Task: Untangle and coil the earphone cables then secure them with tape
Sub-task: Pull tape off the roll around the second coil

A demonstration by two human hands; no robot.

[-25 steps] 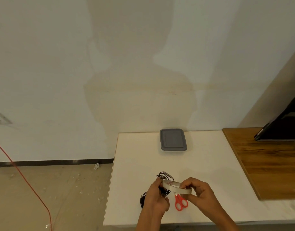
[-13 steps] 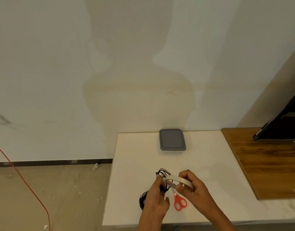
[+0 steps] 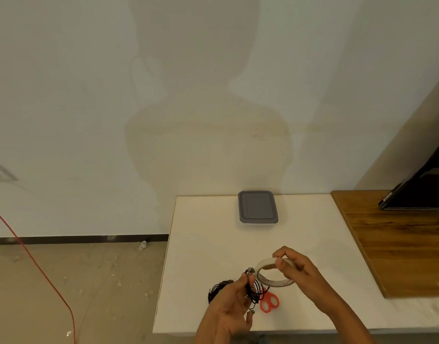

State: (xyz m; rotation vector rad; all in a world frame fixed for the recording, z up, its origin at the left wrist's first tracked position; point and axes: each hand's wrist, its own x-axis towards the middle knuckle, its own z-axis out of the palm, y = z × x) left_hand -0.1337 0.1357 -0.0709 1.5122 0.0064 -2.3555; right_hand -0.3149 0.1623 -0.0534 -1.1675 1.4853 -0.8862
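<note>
Cable coil (image 3: 255,292) beside tape roll (image 3: 275,282)
Left hand (image 3: 232,306) grips the cable coil; right hand (image 3: 299,271) pinches the tape roll's top rim.

The scene is recorded by a single wide-angle camera worn on the person's head, directed forward and slightly down, so that most of the frame is filled by the wall (image 3: 188,95). The white table (image 3: 213,244) is viewed from above its near edge, with the left hand (image 3: 229,309) and right hand (image 3: 297,273) at close range low in frame. The grey lidded container (image 3: 258,207) at its far edge and the floor (image 3: 89,281) at lower left lie farther off.
</note>
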